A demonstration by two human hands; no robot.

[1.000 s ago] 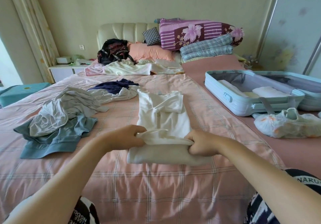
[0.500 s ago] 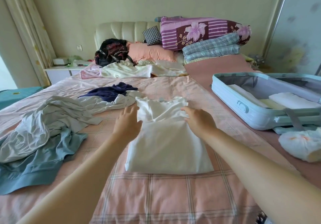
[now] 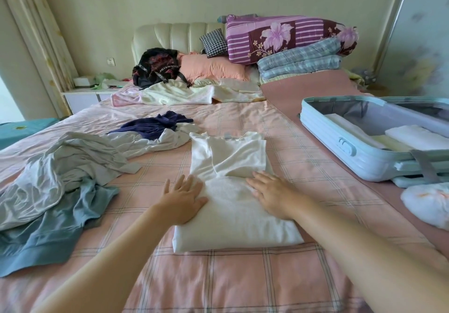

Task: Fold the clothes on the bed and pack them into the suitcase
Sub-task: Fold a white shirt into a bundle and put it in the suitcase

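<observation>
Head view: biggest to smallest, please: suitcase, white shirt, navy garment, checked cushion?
1. The suitcase and white shirt look alike; shirt nearer, suitcase cropped, so unranked.
2. The navy garment.
3. The checked cushion.

The pink checked bed [image 3: 243,276] bears a white garment [image 3: 233,218], rumpled clothes [image 3: 60,179] and a suitcase [image 3: 340,147].

Shirt [image 3: 233,218] left of suitcase [image 3: 323,140], apparently apart
</observation>
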